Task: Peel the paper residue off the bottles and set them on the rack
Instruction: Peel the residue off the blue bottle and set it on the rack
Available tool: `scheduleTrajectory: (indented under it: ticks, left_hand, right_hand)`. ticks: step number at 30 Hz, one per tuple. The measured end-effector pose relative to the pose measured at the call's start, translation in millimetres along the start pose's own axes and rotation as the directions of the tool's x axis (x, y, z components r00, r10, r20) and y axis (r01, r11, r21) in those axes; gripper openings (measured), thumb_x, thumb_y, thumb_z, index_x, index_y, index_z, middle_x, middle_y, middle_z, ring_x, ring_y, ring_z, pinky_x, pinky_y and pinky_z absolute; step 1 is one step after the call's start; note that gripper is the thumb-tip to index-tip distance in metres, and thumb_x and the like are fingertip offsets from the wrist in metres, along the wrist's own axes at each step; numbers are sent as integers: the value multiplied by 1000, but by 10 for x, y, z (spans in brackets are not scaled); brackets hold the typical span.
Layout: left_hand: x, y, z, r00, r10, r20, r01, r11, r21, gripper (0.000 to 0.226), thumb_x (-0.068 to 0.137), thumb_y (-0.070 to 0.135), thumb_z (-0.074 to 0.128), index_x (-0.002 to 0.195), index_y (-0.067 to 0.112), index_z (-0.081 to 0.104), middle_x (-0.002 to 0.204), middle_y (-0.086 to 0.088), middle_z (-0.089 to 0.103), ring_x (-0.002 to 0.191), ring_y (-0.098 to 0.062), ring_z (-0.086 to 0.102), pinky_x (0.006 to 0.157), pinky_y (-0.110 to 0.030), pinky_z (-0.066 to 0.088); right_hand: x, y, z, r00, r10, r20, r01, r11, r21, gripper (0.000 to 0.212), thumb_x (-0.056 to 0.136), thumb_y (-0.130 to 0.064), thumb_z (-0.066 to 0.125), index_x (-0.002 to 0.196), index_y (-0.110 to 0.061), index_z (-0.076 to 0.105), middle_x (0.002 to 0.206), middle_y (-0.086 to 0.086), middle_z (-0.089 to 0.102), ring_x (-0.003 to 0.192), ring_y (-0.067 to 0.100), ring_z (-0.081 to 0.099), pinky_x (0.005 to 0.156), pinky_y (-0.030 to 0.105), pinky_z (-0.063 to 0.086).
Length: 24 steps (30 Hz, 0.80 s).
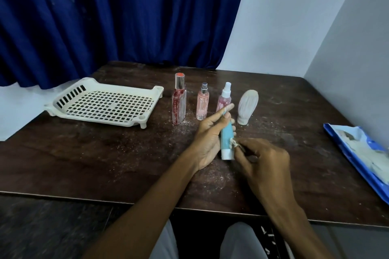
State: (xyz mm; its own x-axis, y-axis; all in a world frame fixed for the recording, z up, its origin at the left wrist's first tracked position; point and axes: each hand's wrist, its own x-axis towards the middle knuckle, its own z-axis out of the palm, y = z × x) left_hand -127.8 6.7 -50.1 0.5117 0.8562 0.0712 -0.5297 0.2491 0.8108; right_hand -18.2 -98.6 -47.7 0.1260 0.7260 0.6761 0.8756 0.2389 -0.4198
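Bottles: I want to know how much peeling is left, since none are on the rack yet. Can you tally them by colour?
Red bottle: 1
Pink bottles: 2
White bottle: 1
Blue bottle: 1
Total: 5

**Likely a plain room in a home**

A dark wooden table [105,164] stands in a corner, with a blue curtain [105,17] hanging behind it from 9 to 12 o'clock and bare white walls [294,27] from 1 to 3 o'clock. Small toiletry bottles [202,103] at 12 o'clock and a white plastic rack [126,88] at 10 o'clock are household things
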Motion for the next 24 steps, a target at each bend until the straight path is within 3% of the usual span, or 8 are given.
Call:
scheduleTrajectory:
  ticks: [8, 15, 21, 24]
  left_hand:
    - [-1, 27, -29, 1000, -12, 4, 12, 998, -57, 28, 101, 13, 49, 125, 18, 61, 97, -12, 59, 81, -16, 58, 73, -25, 55]
    - [-3, 27, -29, 999, -10, 33, 10, 1000, 5, 38, 102, 17, 47, 140, 14, 53, 96, -7, 67, 86, -17, 61, 77, -29, 54]
    - [-8, 49, -33, 999, -27, 40, 27, 1000, -4, 39, 104, 18, 44, 142, 11, 50, 99, -8, 70, 90, -21, 62, 80, -32, 53]
    - [-14, 43, -28, 998, -23, 60, 24, 999, -21, 38, 104, 20, 43, 140, 12, 52, 106, -12, 69, 95, -24, 63, 81, -35, 53]
  right_hand:
    - [-14, -33, 76, 999, 27, -22, -25, 997, 71, 24, 78, -3, 79, 100, -12, 78, 94, 1, 75, 81, 16, 70, 67, 40, 60]
    - [101, 115, 93, 989, 145, 15, -146, 984, 101, 20, 82, -7, 73, 97, -19, 78, 87, -7, 76, 74, 8, 71, 69, 37, 58]
    - [-58, 69, 90, 990, 142, -16, -139, 983, 116, 23, 83, -6, 74, 102, -19, 78, 92, -6, 75, 77, 7, 70, 72, 23, 54]
    - [-8, 94, 82, 986, 165, -20, -162, 980, 116, 23, 84, -8, 73, 103, -19, 77, 93, -7, 76, 77, 5, 70, 71, 27, 56]
